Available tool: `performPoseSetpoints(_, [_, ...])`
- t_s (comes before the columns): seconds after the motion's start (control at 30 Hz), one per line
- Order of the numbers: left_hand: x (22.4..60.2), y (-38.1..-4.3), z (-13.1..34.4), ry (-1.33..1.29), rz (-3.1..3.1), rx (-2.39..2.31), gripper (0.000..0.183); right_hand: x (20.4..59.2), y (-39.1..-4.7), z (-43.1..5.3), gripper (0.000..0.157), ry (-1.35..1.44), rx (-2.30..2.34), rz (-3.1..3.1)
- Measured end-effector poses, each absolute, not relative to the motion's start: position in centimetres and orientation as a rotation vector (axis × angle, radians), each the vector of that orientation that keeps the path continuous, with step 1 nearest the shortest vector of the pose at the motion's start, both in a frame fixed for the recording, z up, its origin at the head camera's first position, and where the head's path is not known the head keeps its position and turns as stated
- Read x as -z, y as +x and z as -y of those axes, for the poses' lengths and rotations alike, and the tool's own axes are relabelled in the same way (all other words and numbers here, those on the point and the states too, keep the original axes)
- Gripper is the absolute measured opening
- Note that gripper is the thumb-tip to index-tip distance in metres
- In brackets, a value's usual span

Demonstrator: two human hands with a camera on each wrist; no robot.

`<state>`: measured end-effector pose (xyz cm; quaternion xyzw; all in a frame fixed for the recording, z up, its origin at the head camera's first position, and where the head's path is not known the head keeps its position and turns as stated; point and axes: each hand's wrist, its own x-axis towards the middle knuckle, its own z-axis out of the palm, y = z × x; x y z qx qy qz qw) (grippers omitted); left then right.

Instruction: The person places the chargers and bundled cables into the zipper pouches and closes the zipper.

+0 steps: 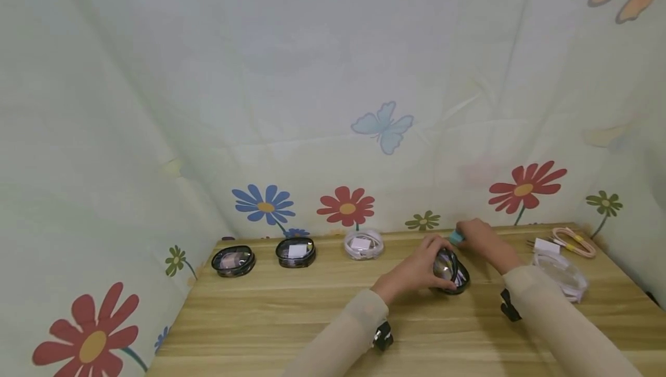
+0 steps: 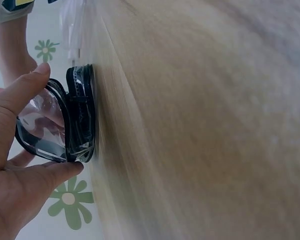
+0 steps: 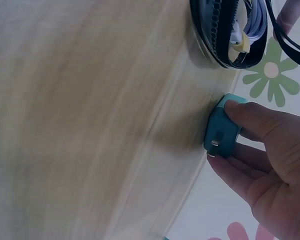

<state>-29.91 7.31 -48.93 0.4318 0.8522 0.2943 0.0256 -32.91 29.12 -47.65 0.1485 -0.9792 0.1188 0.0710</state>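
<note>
A small clear zip case with black edging [image 1: 460,282] stands unzipped on the table, its lid raised. My left hand [image 1: 416,269] grips that lid [image 2: 42,120] between thumb and fingers. A coiled pale cable [image 3: 258,25] with a yellowish tie lies inside the case, seen in the right wrist view. Just beyond the case, my right hand [image 1: 481,242] pinches a teal charger plug [image 3: 222,125] between thumb and fingers. Its metal prongs show in the right wrist view, and it is close over the tabletop.
To the left along the wooden table's [image 1: 312,319] back stand two black-edged clear cases [image 1: 233,261] [image 1: 295,252] and a white-edged one [image 1: 363,244]. At the right lie another white-edged case [image 1: 564,278], a white charger [image 1: 546,246] and an orange-pink cable [image 1: 583,250]. A flowered curtain [image 1: 312,105] hangs behind.
</note>
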Motion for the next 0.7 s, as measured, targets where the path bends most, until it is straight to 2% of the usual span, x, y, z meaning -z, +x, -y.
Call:
performPoseSetpoints(0.3, [48.9,-29.8,-7.4,1.328,-2.64,-0.918,0.07,47.8,-31.1,-29.3,0.029,0.484,-0.332,2.901])
performPoseSetpoints(0.5, [49.0,-29.7,-7.3,1.328,-2.627,-0.94,0.071,48.9,-29.4,-29.9,0.024,0.52,-0.383,2.814])
performPoseSetpoints(0.7, [49.0,-29.7,-7.0,1.302,-2.631,-0.931,0.072,49.0,-26.7,-29.7,0.021,0.43,-0.468,2.802])
